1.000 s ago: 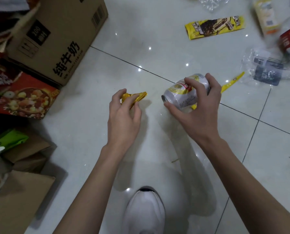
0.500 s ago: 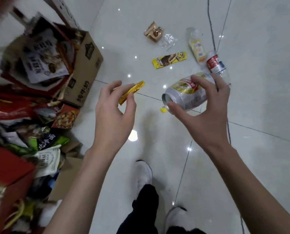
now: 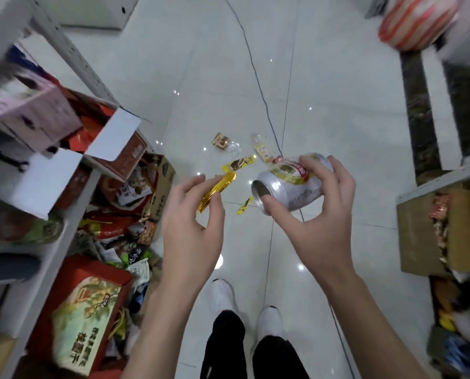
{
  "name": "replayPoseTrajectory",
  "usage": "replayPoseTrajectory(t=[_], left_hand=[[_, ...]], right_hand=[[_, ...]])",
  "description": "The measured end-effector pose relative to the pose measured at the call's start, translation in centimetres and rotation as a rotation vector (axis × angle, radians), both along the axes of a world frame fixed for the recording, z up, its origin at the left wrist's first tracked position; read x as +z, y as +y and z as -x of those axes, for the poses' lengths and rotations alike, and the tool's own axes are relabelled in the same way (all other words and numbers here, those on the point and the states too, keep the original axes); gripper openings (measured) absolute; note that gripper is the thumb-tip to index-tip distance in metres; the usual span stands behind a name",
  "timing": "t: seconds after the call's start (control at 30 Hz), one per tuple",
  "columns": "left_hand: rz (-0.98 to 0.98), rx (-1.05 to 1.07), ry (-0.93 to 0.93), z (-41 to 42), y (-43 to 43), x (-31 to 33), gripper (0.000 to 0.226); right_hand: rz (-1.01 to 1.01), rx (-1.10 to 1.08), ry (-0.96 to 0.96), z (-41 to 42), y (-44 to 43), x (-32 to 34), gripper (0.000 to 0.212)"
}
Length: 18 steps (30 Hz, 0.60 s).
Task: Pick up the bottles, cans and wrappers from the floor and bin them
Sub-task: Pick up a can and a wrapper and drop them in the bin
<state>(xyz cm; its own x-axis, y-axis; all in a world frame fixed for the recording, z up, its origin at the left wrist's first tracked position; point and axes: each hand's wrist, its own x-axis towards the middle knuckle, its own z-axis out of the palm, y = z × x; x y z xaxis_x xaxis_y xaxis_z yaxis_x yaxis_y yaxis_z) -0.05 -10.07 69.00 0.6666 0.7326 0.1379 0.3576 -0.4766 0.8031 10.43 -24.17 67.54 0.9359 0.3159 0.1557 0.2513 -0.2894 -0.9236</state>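
My right hand (image 3: 321, 214) grips a silver can (image 3: 285, 184) with a red and gold label, lying sideways, its open top facing left. My left hand (image 3: 193, 225) pinches a folded gold wrapper (image 3: 217, 190) between thumb and fingers. Both are held high above the white tiled floor. On the floor beyond them lie a yellow snack wrapper (image 3: 239, 164), a thin yellow strip (image 3: 244, 205), a brown wrapper (image 3: 221, 140), a clear wrapper (image 3: 234, 148) and a small plastic bottle (image 3: 262, 151) with a yellow label.
A white shelf unit (image 3: 64, 214) packed with boxes and snack packs fills the left side, with an open cardboard box (image 3: 161, 187) at its foot. Another shelf with a brown box (image 3: 430, 228) stands on the right. A thin cable (image 3: 258, 80) crosses the floor. My white shoes (image 3: 223, 296) are below.
I have stood up: the view rose and the floor litter now lies far below. Both hands keep their hold on the gold wrapper and the can, lifted with me.
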Motion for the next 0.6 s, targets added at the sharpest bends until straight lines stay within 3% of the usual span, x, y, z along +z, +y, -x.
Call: replayPoseTrajectory(t=[0.3,0.6], left_hand=[[0.018,-0.119,-0.151,8.4,-8.4,12.4,0.027],[0.052,-0.361,-0.175,20.3,-14.7,12.7,0.026]], right_hand=[[-0.058,-0.109,0.003,10.5,-9.3,12.4,0.071],[-0.01,-0.313,-0.026,27.4,-17.3,13.8,0.068]])
